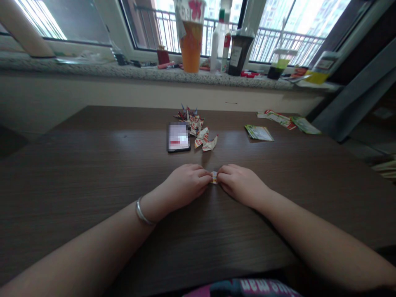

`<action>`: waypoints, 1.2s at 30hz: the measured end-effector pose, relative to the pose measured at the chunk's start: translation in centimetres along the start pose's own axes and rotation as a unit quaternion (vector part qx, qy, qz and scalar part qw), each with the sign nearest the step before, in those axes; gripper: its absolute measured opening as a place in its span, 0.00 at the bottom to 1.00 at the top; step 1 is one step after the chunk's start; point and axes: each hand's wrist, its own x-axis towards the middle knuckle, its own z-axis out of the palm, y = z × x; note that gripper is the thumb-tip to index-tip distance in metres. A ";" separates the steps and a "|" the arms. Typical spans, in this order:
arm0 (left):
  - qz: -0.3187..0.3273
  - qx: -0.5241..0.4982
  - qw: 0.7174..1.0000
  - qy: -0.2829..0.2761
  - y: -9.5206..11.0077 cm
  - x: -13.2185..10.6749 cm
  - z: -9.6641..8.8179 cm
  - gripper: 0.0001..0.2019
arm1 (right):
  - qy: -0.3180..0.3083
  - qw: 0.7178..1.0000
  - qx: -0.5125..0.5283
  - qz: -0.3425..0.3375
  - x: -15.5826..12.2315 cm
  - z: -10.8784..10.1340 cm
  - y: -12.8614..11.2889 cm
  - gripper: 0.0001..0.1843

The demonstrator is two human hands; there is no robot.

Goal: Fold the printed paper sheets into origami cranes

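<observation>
A small piece of printed paper [214,177], pale with orange marks, lies between my two hands on the brown table. My left hand [193,179], with a silver bangle at the wrist, grips its left end with closed fingers. On the other end, the fingers of my right hand [239,181] are pressed together. Most of the paper is hidden under the fingertips, so its exact folds cannot be made out. Just beyond the hands sit several folded paper pieces [202,138] with red and cream print, beside a phone [178,137] whose screen is blurred.
A stack of printed paper strips [259,133] lies to the right on the table [93,173], with more wrappers [280,119] behind it. Along the granite windowsill [123,73] stand a tall cup of orange drink [191,45], a dark bottle [239,53] and other bottles.
</observation>
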 end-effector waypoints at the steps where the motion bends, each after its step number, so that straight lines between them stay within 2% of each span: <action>1: -0.001 0.002 1.000 -0.003 0.0 0.0 0.0 0.10 | -0.002 1.000 0.004 0.005 0.0 0.0 0.0 0.09; 20: 0.009 0.005 1.000 -0.008 0.8 0.1 -0.5 0.09 | 0.032 0.999 -0.019 -0.015 0.1 0.2 0.3 0.10; 24: 0.004 0.010 0.999 -0.031 0.9 0.1 -0.5 0.10 | 0.035 0.999 -0.020 -0.014 0.2 0.2 0.3 0.10; 36: 0.013 -0.040 0.998 -0.049 0.5 0.0 -0.7 0.14 | 0.027 0.990 0.121 0.066 0.1 1.1 1.0 0.07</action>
